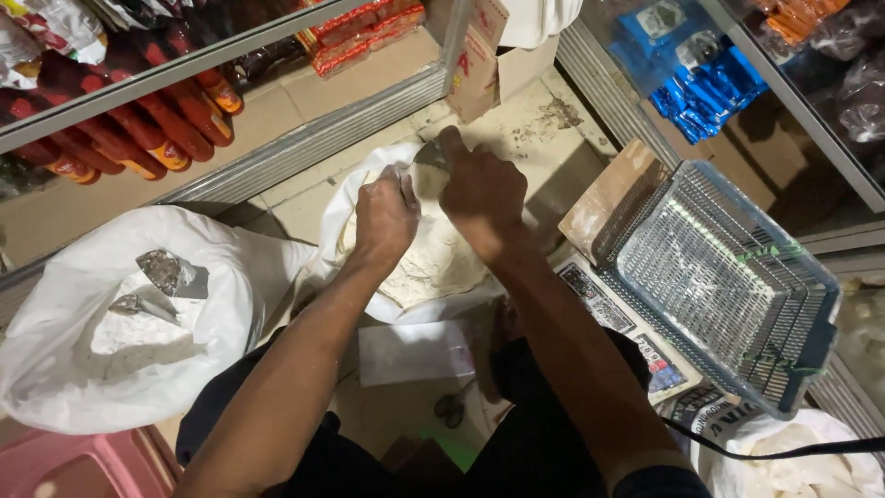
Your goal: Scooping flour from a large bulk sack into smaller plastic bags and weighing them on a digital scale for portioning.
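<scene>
A white sack (343, 214) of pale flour (433, 267) lies open on the tiled floor in front of me. My left hand (385, 215) is pressed down into the flour, dusted with it. My right hand (479, 189) grips a metal scoop (430, 155) at the far edge of the flour, its blade dug into the sack. A small filled clear plastic bag (413, 352) lies on the floor just below the sack, between my knees.
A second white sack (55, 341) with flour and two metal scoops (171, 274) sits at left. A grey mesh basket (719, 277) rests on a scale at right. Glass shelves hold red packets (138, 129) and blue packets (705, 78). A pink stool (74, 466) is at bottom left.
</scene>
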